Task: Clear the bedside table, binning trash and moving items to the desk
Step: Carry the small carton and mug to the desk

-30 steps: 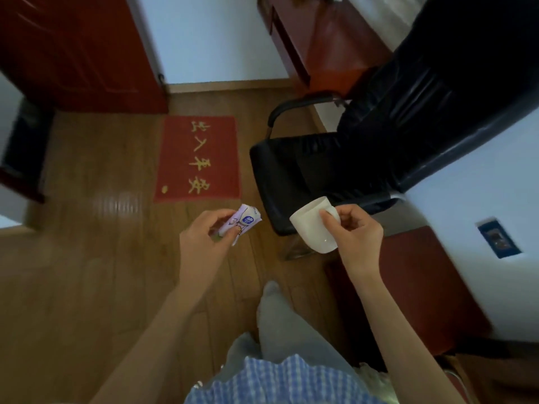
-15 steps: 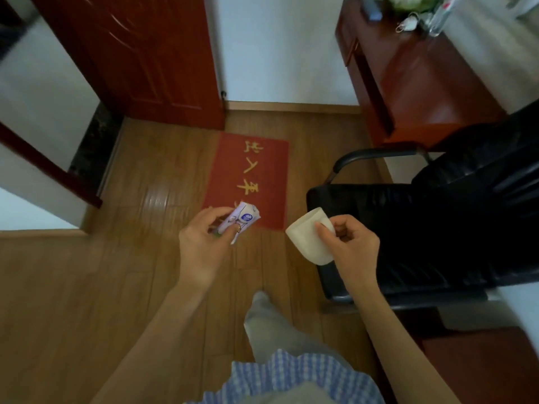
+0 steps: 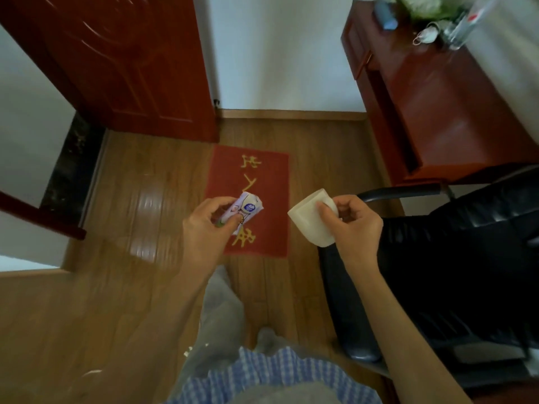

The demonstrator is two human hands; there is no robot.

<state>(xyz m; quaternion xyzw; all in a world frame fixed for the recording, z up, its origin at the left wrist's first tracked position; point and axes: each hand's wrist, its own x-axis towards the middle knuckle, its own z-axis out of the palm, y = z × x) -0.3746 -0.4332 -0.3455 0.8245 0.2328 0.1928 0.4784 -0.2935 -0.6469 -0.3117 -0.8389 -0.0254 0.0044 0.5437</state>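
Note:
My left hand (image 3: 204, 228) is closed around a crumpled purple and white wrapper (image 3: 246, 208), held above the wooden floor and the red mat. My right hand (image 3: 354, 225) grips a cream cup (image 3: 309, 218) by its handle side, and the cup is tilted with its mouth pointing up and left. The reddish-brown desk (image 3: 437, 112) stands at the upper right against the wall. The bedside table is out of view.
A black office chair (image 3: 455, 258) fills the right side, close to my right arm. A red doormat (image 3: 268, 176) lies ahead before a dark red door (image 3: 122, 59). On the desk's far end are a glass bottle (image 3: 463, 24), a face mask (image 3: 425, 35) and a blue object (image 3: 386, 13).
The view has swung left and forward: the door and desk top came into sight, the chair slid right, the bedside table dropped out. Both hands keep their holds.

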